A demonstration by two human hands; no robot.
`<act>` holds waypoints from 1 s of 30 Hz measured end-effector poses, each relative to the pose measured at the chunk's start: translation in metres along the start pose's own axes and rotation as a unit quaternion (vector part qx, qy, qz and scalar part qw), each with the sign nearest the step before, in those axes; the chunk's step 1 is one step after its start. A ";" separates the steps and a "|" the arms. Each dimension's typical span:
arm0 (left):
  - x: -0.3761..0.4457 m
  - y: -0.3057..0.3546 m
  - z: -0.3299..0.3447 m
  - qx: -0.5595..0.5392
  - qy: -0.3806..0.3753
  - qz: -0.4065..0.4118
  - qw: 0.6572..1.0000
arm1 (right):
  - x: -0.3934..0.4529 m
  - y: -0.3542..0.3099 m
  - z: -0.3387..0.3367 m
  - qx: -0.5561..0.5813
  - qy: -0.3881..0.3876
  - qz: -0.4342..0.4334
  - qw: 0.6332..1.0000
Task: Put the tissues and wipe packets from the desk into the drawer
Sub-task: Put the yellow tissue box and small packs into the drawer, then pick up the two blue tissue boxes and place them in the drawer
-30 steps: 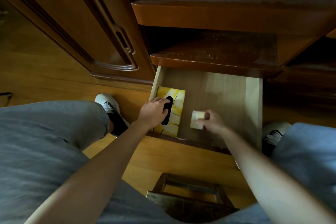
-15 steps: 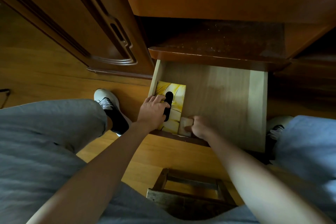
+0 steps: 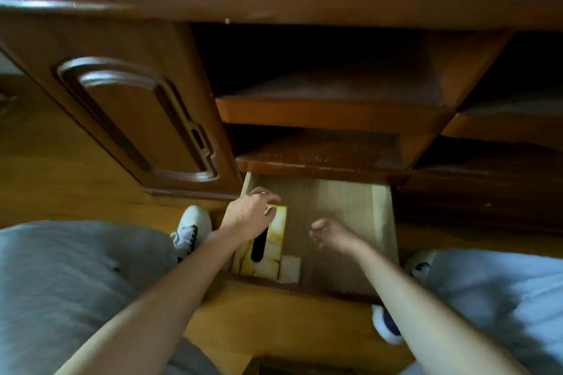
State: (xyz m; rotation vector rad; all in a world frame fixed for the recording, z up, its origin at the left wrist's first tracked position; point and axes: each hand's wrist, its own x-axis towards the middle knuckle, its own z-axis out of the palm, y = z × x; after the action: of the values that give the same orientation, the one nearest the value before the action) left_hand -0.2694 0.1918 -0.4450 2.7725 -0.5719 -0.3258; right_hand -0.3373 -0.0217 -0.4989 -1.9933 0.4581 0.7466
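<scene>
The open drawer has pale wood walls and sits at the bottom of a dark wooden desk. A yellow tissue box with a black oval slot lies along its left side. A small pale packet lies beside the box in the front corner. My left hand rests on the far end of the tissue box, fingers spread over it. My right hand hovers over the drawer's middle with loosely curled fingers and holds nothing.
A carved cabinet door stands to the left of two shelves above the drawer. My knees in grey trousers and white shoes flank the drawer. The desk top is blurred above. A stool edge shows at the bottom.
My right hand let go of the small packet beside the tissue box and lifted away to the right. My left hand slid to the box's far end. The view tilted upward.
</scene>
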 end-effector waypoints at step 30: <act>0.208 0.129 -0.325 -0.261 0.258 0.124 0.922 | -0.030 -0.391 -0.359 0.006 0.421 -0.235 0.876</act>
State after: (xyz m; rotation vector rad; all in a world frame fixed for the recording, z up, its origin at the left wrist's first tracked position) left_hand -0.0388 0.0690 -0.1331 2.1102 -0.5826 0.2737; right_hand -0.0165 -0.1363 -0.0911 -2.2201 0.4301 -0.4687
